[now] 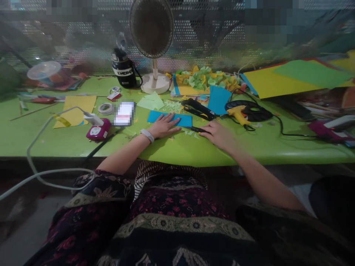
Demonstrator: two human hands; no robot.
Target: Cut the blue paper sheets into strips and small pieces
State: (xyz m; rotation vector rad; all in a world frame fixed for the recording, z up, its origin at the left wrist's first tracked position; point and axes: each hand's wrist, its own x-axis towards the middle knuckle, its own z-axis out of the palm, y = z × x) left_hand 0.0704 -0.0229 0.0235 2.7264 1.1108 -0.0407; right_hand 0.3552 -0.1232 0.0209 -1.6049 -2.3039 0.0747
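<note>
A folded strip of blue paper (184,120) lies flat on the green tabletop (155,150). My left hand (164,126) presses on it with fingers spread, a pale band around the wrist. At the paper's right end, my right hand (217,135) is closed on a slim black tool (198,129), whose tip points left beside the paper's lower edge. The tool's exact kind cannot be made out. Just behind lies a long black stapler (201,109). Paper scraps (192,134) lie around my hands.
Behind stand a fan (155,83) and a black bottle (124,72). A phone (124,113), tape roll (105,108) and purple plug adapter (98,130) lie left. On the right are a yellow glue gun (239,113), blue paper (219,99) and yellow sheets (266,81).
</note>
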